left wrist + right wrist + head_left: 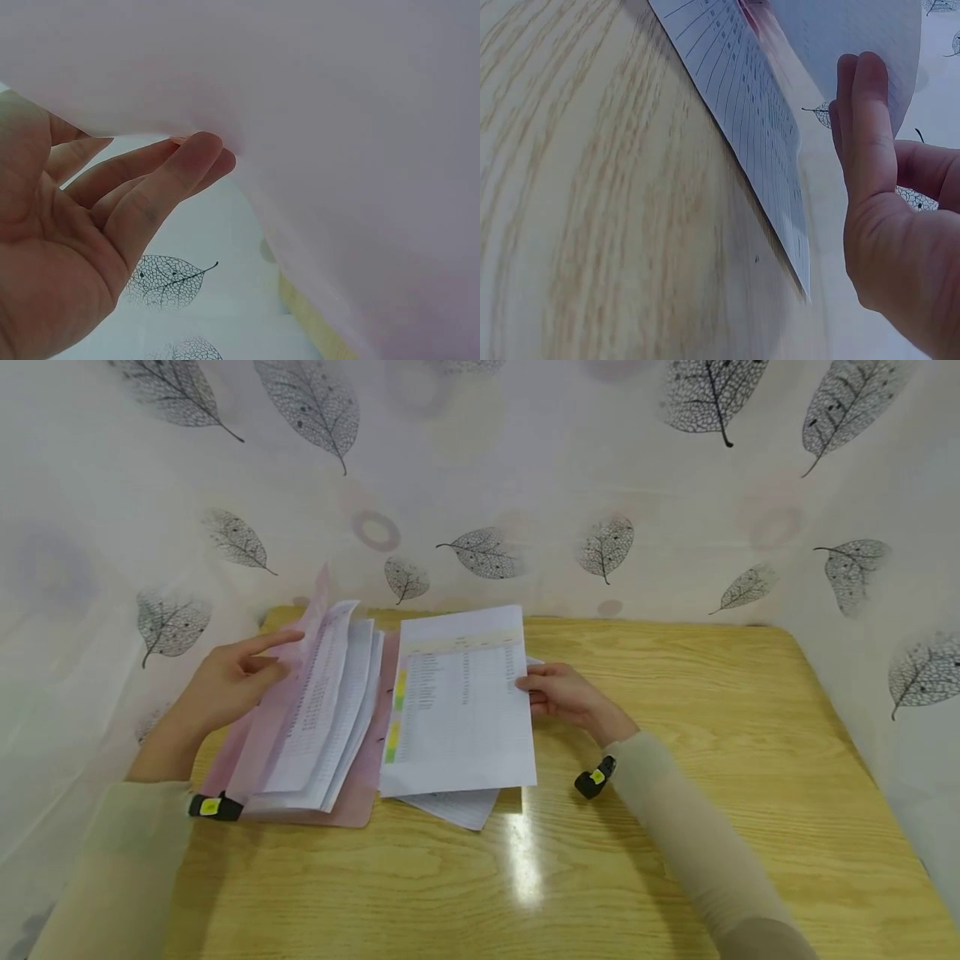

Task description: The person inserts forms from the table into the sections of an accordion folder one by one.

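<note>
On the left lies a pink folder (pixel 358 806) with several printed pages (pixel 318 727) standing partly raised in it. My left hand (pixel 225 685) pinches the edge of its translucent pink cover (pixel 283 706) between thumb and fingers and holds it up, as the left wrist view also shows. To the right, my right hand (pixel 566 695) grips the right edge of a printed sheet (pixel 465 727) with a table and yellow and green cells along its left side. Beneath that sheet, another printed paper (pixel 467 812) lies askew on the table, seen too in the right wrist view (pixel 742 112).
A wooden table (pixel 712 718) carries everything, with bare wood to the right and in front. Behind and at both sides hangs a pale sheet with leaf prints (pixel 480 477). Each wrist wears a black strap, one being the right strap (pixel 596 777).
</note>
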`<control>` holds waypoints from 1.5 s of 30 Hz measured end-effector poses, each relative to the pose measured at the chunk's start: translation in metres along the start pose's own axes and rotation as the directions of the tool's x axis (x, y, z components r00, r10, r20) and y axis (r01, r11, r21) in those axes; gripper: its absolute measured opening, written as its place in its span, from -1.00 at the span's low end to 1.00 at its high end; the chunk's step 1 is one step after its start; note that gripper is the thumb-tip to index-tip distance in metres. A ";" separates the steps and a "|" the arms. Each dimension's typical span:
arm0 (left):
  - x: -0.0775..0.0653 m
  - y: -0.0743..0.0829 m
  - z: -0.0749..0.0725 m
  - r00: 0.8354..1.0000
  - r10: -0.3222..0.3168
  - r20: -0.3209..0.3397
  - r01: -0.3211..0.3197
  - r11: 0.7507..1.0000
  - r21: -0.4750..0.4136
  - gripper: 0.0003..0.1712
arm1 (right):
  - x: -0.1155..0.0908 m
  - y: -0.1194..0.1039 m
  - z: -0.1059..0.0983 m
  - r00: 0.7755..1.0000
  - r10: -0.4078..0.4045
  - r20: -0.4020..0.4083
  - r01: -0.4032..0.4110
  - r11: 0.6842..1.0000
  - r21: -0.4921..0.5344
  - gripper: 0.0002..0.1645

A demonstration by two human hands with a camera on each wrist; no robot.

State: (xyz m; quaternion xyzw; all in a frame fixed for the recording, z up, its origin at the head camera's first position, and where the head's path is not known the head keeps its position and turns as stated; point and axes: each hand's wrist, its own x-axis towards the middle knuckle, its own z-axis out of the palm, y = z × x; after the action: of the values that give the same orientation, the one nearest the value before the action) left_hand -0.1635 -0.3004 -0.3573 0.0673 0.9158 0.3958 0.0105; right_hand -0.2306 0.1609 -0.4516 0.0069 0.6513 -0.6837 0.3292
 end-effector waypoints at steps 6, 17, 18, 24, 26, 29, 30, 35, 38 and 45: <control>0.000 -0.001 -0.001 1.000 0.007 0.006 -0.007 1.000 0.003 -0.46 | 0.003 0.000 0.008 1.000 0.001 0.004 -0.001 1.000 0.008 -0.45; -0.003 0.004 -0.002 1.000 0.018 0.013 -0.018 1.000 -0.023 -0.47 | 0.008 0.002 0.018 1.000 -0.007 0.009 0.007 1.000 -0.003 -0.48; -0.003 0.004 -0.002 1.000 0.016 0.014 -0.016 1.000 -0.024 -0.47 | 0.008 0.002 0.019 1.000 -0.004 0.007 0.004 1.000 -0.001 -0.48; -0.003 0.003 -0.002 1.000 0.018 0.012 -0.018 0.999 -0.033 -0.47 | 0.006 -0.003 0.026 1.000 0.000 -0.016 0.000 1.000 0.006 -0.48; -0.003 0.003 -0.002 1.000 0.027 0.010 -0.027 0.999 -0.034 -0.47 | 0.005 -0.006 0.028 1.000 -0.002 -0.030 0.002 1.000 0.010 -0.48; -0.002 0.002 -0.002 0.999 0.037 0.009 -0.036 0.999 -0.033 -0.47 | 0.004 -0.008 0.030 0.998 -0.003 -0.056 0.004 1.000 0.027 -0.49; -0.002 0.002 -0.002 0.999 0.039 0.008 -0.039 0.999 -0.031 -0.47 | 0.004 -0.009 0.031 0.998 -0.004 -0.067 0.006 0.999 0.035 -0.49; -0.003 0.003 -0.003 0.999 0.038 0.006 -0.038 0.999 -0.024 -0.48 | 0.005 -0.011 0.032 0.994 -0.028 -0.102 0.037 0.996 0.078 -0.47; -0.003 0.003 -0.003 1.000 0.026 0.007 -0.026 0.999 -0.021 -0.47 | 0.005 -0.012 0.032 0.992 -0.035 -0.118 0.044 0.996 0.073 -0.47; -0.002 0.001 -0.003 1.000 0.018 0.013 -0.018 1.000 -0.023 -0.46 | 0.001 -0.014 0.033 0.994 -0.031 -0.106 0.028 0.999 -0.030 -0.49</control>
State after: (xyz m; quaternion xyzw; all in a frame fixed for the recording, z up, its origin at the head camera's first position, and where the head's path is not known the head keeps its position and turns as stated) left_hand -0.1616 -0.3020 -0.3541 0.0781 0.9105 0.4059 0.0134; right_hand -0.2246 0.1301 -0.4343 0.0290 0.6777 -0.6777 0.2839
